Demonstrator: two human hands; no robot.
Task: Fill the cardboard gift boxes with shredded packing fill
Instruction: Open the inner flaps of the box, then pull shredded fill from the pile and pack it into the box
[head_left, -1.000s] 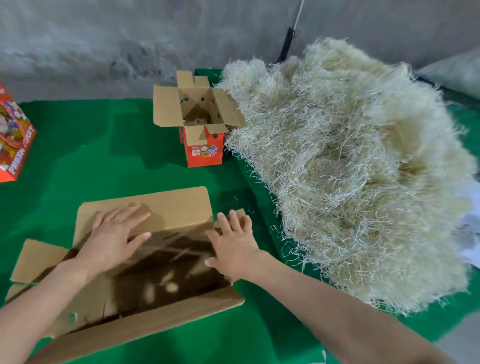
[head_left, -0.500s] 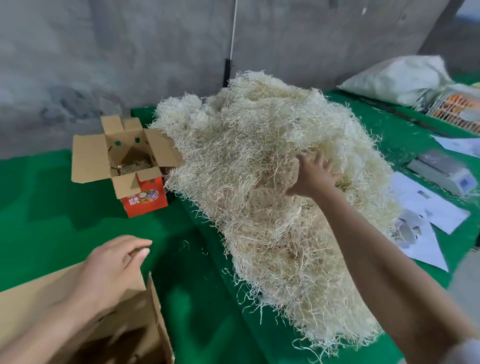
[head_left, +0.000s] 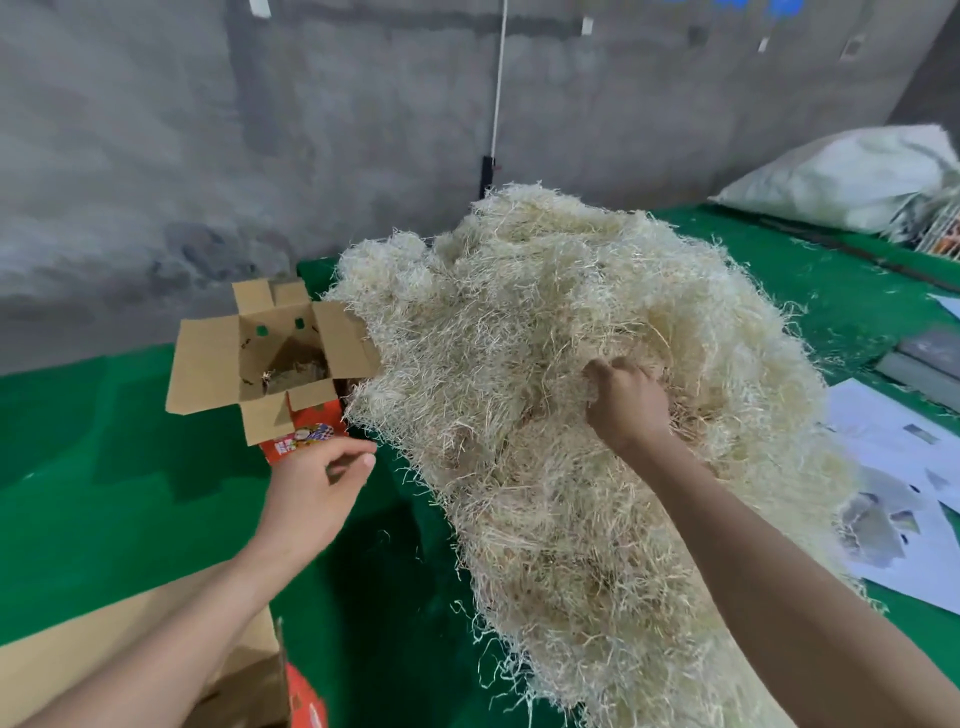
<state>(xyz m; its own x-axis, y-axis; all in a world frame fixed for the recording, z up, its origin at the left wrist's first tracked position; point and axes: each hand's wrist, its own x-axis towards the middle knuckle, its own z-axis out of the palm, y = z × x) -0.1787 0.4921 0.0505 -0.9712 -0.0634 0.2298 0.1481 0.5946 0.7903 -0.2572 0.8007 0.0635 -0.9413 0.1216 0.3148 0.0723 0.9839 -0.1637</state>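
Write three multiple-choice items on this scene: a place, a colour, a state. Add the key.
1. The open gift box stands: A. left of the shredded fill pile B. on the pile C. right of it
2. The table cover is: A. blue B. green C. grey
3. The right hand is: A. flat on a box B. holding paper C. gripping fill

1 A: its flap reaches the pile's left side. 2 B: green cloth shows all round. 3 C: fingers curl into the strands.
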